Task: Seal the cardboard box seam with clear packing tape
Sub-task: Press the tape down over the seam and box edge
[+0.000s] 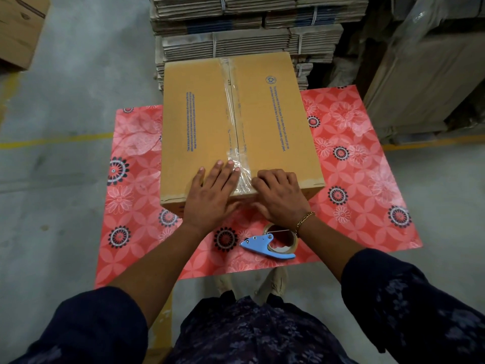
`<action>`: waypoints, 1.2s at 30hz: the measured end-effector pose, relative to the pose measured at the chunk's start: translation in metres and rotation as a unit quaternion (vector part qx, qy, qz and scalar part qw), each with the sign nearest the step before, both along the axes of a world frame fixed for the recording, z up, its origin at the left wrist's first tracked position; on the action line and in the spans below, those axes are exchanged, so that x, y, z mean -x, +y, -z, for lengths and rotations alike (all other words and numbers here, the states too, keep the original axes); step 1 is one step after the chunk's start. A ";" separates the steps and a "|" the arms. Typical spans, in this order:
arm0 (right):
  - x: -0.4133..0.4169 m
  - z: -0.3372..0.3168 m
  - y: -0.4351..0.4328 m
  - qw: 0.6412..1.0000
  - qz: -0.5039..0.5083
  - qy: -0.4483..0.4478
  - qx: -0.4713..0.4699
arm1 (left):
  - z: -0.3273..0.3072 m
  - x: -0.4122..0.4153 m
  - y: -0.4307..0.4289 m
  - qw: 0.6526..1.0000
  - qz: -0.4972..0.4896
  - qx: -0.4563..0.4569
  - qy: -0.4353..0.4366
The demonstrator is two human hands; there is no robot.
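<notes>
A closed brown cardboard box (273,119) with blue print rests on the table. A strip of clear tape (232,111) runs along its centre seam from the far edge to the near edge. My left hand (212,193) lies flat on the box top at the near edge, fingers spread, fingertips on the tape. My right hand (280,195) is on the near edge just right of the seam, fingers curled down against the cardboard. A blue tape dispenser (267,245) with a roll of clear tape lies on the table under my right wrist.
The table carries a red floral cover (362,164). Bundled stacks of flat cardboard (249,27) stand right behind the box. Wrapped cartons (430,69) fill the right side, another carton (18,27) sits far left. Yellow floor lines cross the concrete.
</notes>
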State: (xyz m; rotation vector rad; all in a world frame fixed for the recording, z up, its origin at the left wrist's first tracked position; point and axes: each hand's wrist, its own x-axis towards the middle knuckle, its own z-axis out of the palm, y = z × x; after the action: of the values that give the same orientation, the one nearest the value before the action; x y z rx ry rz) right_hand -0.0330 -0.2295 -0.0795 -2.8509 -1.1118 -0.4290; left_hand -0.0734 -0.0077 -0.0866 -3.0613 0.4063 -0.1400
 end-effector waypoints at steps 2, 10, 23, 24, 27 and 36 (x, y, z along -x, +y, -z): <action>0.000 -0.003 0.001 1.000 0.008 0.015 0.000 | 0.002 0.000 0.001 1.000 0.007 -0.005 -0.005; -0.001 0.000 0.010 0.999 0.035 0.025 0.016 | -0.001 0.001 0.003 1.000 0.013 0.014 -0.002; -0.005 -0.005 0.000 1.000 -0.002 0.029 0.004 | -0.002 0.000 0.001 1.000 0.009 -0.013 0.010; -0.005 -0.004 0.000 1.000 -0.004 0.024 0.007 | -0.002 0.000 0.001 1.000 0.008 -0.011 0.011; -0.004 -0.004 0.000 1.000 -0.012 0.022 0.016 | -0.006 0.001 0.002 1.000 0.012 0.007 0.011; -0.005 -0.009 0.000 0.999 0.003 0.050 0.014 | -0.005 0.001 0.002 1.000 0.009 0.013 0.008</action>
State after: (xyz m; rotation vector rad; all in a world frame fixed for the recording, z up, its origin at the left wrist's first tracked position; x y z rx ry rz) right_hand -0.0284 -0.2291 -0.0700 -2.8652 -1.0994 -0.2707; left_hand -0.0744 -0.0058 -0.0814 -3.0874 0.4379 -0.1227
